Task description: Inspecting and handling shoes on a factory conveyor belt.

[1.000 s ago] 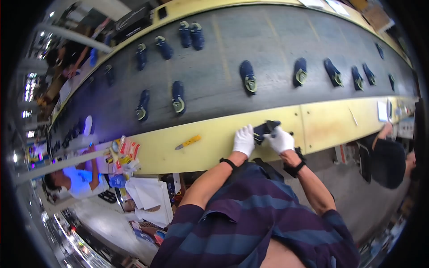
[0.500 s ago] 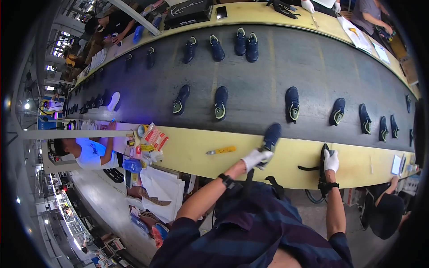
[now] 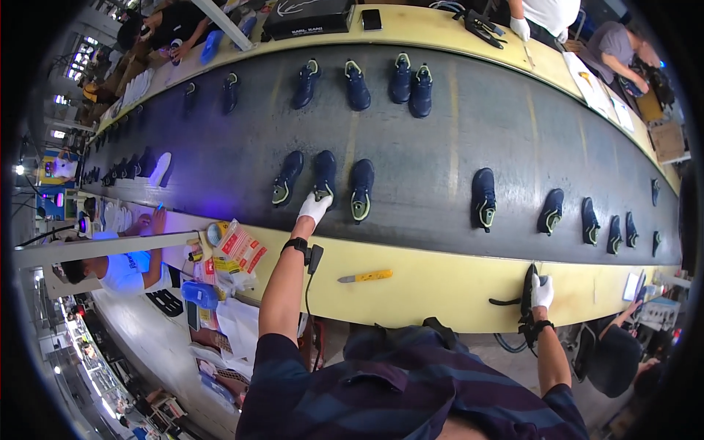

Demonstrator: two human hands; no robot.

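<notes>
A worker on a shoe assembly line leans over the yellow bench edge (image 3: 440,282), the gloved left hand (image 3: 315,207) stretched out onto the dark conveyor belt (image 3: 440,125) and closed on the heel of a navy trainer (image 3: 324,176) standing between two like it. The gloved right hand (image 3: 542,292) grips a flat black insole-like piece (image 3: 529,287) held on edge against the bench, well apart from the shoe; the fingers are wrapped round it (how tightly cannot be told). A yellow-handled knife (image 3: 365,276) lies on the bench between the two arms. Rows of finished trainers run down the belt. To set the shoe well, the heel grip looks best kept light and straight, so that the trainer stands square with its neighbours and neither is nudged out of line; the reach is long, and a steady forearm should help.
</notes>
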